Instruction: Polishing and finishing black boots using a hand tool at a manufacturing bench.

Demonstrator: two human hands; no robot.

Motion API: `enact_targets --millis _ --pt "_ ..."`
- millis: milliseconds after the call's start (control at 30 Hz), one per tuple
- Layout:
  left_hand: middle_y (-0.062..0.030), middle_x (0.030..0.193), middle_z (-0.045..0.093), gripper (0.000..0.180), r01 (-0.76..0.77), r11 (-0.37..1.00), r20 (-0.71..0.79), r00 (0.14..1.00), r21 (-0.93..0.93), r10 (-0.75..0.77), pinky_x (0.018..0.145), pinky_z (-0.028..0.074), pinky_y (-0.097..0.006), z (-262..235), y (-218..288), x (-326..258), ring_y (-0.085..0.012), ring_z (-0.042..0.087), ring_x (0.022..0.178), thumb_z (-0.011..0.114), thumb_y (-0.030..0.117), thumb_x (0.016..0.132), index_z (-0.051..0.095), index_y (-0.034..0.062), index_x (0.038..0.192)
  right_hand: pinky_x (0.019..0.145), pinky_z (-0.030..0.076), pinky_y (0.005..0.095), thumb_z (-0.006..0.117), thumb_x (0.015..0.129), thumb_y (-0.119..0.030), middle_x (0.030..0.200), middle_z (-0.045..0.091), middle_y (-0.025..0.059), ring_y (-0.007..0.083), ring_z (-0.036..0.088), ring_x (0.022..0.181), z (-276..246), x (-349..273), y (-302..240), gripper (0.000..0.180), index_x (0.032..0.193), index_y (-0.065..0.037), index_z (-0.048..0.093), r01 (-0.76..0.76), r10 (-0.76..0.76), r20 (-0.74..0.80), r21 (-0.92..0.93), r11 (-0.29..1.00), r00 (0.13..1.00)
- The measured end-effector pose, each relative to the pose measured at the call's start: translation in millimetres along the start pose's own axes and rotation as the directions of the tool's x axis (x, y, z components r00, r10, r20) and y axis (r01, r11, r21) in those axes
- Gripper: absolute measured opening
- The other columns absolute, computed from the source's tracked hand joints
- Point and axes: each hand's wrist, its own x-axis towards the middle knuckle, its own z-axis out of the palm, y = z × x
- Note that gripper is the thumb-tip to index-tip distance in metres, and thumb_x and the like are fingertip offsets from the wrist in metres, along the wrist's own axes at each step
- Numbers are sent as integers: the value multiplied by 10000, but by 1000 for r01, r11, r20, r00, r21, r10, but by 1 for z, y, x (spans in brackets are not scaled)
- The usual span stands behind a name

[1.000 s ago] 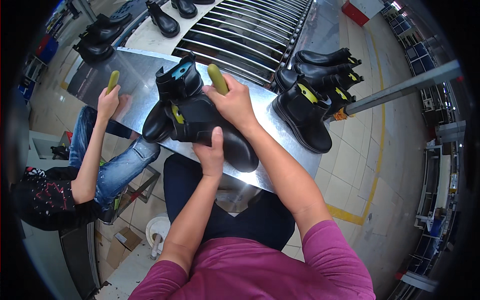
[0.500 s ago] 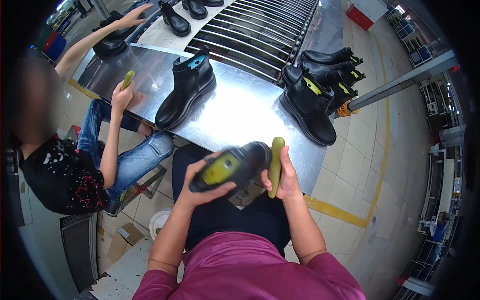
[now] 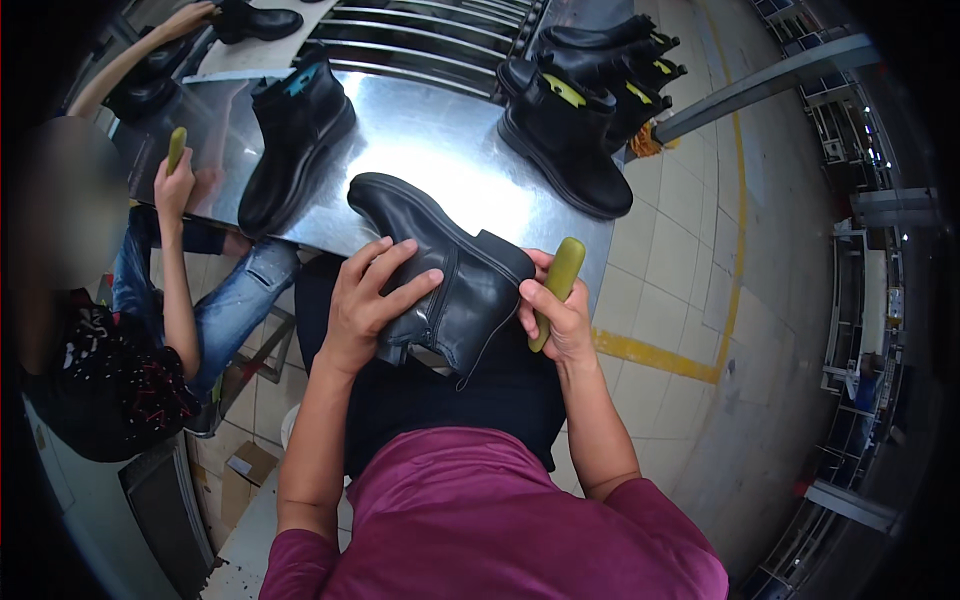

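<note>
A black leather ankle boot (image 3: 455, 290) lies on its side above my lap, its sole turned up and away, toe at the far left and shaft opening toward me. My left hand (image 3: 362, 305) grips the shaft, fingers laid across the leather near the side zip. Closed round an olive-green oblong stick (image 3: 566, 268), my right hand (image 3: 562, 325) is at the heel, fingertips touching or very near it. Whether a blade or tip extends from the stick cannot be seen. A loose thread hangs at the boot's top edge.
On the metal table (image 3: 400, 130) stand a black boot with a blue lining (image 3: 290, 140) and, at right, several boots with yellow-green linings (image 3: 565, 140). A roller conveyor (image 3: 420, 45) lies beyond. Left, a seated co-worker's hand (image 3: 175, 188) holds a similar green stick; their other hand touches another boot (image 3: 255, 20).
The boot has turned from opening-up to sideways, sole facing away. My right hand with the green stick has come to the heel. The co-worker's far hand has reached a boot.
</note>
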Motion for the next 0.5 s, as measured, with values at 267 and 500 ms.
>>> enact_targets --millis 267,500 --pt "-1 1378 608 451 -11 1000 30 999 22 10 1030 503 -396 14 5 -6 -278 530 1280 704 110 805 763 315 1202 456 417 208 709 952 -147 975 657 78 82 530 517 -10 -3 9 528 1403 64 531 18 -18 7 -14 1000 1000" --pt "35 1395 584 458 -24 999 84 996 29 21 1005 513 -402 18 4 -7 -257 502 1297 696 103 821 749 335 1213 474 437 206 690 963 -115 1028 654 86 77 540 541 -17 -6 17 515 1412 68 516 -2 1 -14 -43 999 1000"
